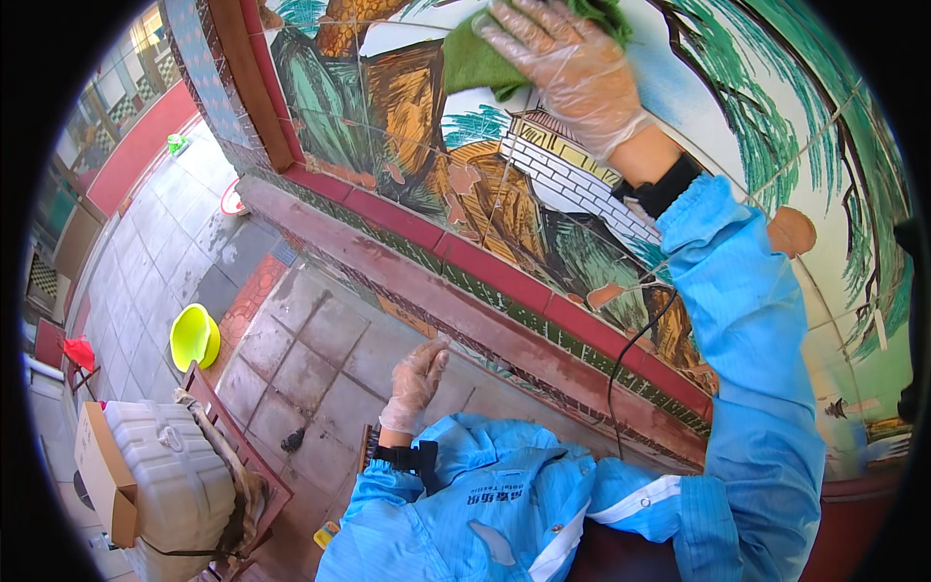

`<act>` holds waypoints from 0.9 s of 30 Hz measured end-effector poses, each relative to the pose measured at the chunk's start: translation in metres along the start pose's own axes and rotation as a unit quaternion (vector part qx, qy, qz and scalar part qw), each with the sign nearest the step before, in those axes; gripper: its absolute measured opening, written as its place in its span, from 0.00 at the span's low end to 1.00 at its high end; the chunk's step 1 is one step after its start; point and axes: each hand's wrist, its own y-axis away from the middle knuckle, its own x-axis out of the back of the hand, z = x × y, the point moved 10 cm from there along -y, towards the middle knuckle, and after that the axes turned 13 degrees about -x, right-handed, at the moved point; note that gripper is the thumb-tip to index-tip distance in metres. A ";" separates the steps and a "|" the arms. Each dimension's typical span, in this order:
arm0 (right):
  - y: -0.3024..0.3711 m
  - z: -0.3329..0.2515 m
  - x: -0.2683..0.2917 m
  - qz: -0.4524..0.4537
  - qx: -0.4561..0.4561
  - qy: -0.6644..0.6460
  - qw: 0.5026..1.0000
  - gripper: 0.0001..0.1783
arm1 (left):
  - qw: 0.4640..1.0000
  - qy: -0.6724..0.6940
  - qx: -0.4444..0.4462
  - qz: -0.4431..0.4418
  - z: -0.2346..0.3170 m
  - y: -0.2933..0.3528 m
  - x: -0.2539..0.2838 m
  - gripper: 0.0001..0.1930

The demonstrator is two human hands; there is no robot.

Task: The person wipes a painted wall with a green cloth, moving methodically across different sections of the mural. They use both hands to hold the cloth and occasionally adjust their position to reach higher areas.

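My right hand (572, 78), in a thin clear plastic glove, presses a green cloth (472, 56) flat against the painted tile wall (582, 204). Its fingers are stretched over the cloth, near the top of the view. The wall picture shows rocks, trees and a building with a brick base, and some patches of its surface are chipped. Also gloved, my left hand (415, 386) hangs low in front of my body with its fingers curled in. Nothing shows in it. Both wrists wear black bands over or beside blue sleeves.
Below the picture runs a red-edged stone ledge (388, 262), with a black cable (615, 378) crossing it. At left stand a yellow-green basin (195, 337) and a cart (274, 504) with a white plastic container (179, 475) and a cardboard piece (105, 475). The tiled floor (320, 330) has damp patches.
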 end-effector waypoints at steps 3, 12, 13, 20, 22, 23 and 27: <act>0.011 -0.018 -0.027 0.012 0.027 0.077 0.997 0.34 | 1.000 -0.023 0.012 -0.009 -0.006 0.006 0.007 0.11; 0.065 -0.055 -0.093 -0.087 0.030 -0.024 0.995 0.35 | 0.998 -0.042 0.054 0.012 -0.024 0.030 0.027 0.11; 0.071 -0.060 -0.101 -0.103 0.031 -0.027 0.994 0.35 | 0.997 -0.044 0.064 0.009 -0.026 0.032 0.028 0.11; 0.109 -0.087 -0.142 -0.180 0.029 -0.108 0.977 0.30 | 0.996 -0.038 0.083 0.017 -0.036 0.037 0.030 0.13; 0.125 -0.094 -0.158 -0.238 0.027 -0.103 0.965 0.30 | 0.995 -0.036 0.088 0.023 -0.038 0.039 0.029 0.13; 0.130 -0.095 -0.161 -0.249 0.014 -0.126 0.960 0.30 | 0.994 -0.037 0.103 0.019 -0.042 0.042 0.028 0.13; 0.145 -0.099 -0.170 -0.273 -0.007 -0.121 0.954 0.31 | 0.994 -0.018 0.106 0.028 -0.043 0.050 0.028 0.12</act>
